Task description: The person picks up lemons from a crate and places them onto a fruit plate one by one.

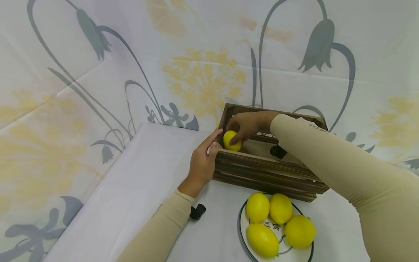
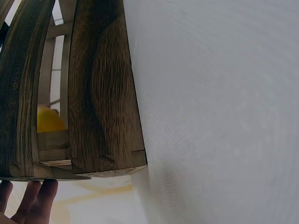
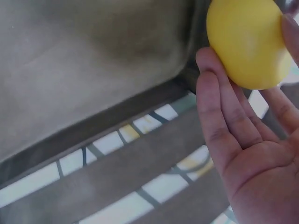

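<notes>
One wooden crate sits on the worktop; the left hand, fingers straight, braces its near-left corner. Inside that corner, the right hand pinches a lemon from above, low above the crate floor.

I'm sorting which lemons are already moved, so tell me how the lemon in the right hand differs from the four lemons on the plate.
The held lemon is inside the wooden crate, at its left end; the four lemons on the plate lie outside, in front of it. The held lemon is pinched by the right hand; the plate lemons are untouched. It is alone; they lie clustered together. All are yellow and of similar size.
</notes>
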`<state>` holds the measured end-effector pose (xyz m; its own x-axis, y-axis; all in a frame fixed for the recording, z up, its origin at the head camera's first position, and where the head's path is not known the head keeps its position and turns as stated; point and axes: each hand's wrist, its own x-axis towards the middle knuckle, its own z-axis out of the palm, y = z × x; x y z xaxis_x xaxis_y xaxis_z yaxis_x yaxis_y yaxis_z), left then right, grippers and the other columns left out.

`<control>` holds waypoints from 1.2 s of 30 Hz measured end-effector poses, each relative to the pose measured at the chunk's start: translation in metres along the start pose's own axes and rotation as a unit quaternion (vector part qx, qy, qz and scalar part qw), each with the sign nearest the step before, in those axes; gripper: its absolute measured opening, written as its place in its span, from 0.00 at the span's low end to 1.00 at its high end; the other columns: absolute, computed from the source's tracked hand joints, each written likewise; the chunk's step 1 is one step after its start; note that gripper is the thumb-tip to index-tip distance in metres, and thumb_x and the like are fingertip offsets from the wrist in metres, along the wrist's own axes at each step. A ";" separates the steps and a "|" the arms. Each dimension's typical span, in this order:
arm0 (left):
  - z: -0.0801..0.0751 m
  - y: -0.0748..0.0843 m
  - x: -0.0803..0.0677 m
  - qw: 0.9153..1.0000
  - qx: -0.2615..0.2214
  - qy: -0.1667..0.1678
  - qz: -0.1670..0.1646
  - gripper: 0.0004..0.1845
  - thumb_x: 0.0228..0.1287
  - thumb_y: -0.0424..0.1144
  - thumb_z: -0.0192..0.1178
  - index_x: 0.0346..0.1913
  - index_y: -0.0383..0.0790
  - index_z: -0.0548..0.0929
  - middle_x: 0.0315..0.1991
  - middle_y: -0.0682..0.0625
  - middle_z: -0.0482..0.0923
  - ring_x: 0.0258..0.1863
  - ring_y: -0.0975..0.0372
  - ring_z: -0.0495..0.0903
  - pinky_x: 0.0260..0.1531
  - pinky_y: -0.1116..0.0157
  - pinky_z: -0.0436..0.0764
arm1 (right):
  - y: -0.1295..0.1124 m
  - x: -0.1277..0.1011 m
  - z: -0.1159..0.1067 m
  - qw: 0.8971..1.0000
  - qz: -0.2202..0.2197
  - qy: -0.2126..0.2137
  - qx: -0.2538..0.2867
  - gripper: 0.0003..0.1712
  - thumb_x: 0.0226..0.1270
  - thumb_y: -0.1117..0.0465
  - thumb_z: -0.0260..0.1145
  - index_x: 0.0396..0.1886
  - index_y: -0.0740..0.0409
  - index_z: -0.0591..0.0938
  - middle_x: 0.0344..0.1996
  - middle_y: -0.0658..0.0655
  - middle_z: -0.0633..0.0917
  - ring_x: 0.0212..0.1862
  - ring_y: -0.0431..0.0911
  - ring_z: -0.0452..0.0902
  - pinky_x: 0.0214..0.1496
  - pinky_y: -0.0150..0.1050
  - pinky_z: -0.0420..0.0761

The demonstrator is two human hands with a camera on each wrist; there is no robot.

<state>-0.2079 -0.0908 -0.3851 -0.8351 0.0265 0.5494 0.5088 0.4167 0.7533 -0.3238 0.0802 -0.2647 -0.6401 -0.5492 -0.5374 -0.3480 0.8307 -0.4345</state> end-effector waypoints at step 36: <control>-0.016 -0.024 0.011 1.000 0.008 0.014 -0.005 0.27 0.76 0.55 0.37 0.72 0.58 0.72 0.30 0.47 0.73 0.35 0.56 0.74 0.32 0.60 0.72 | -0.008 -0.094 -0.009 0.947 -0.116 0.284 0.095 0.32 0.60 0.55 0.76 0.62 0.50 0.75 0.56 0.60 0.79 0.53 0.54 0.85 0.52 0.43 0.85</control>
<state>-0.2261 -0.1154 -0.3911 -0.8338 -0.0024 0.5520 0.4973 0.4309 0.7530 -0.2673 0.1256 -0.2043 -0.8450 -0.5333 0.0400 -0.4298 0.6325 -0.6444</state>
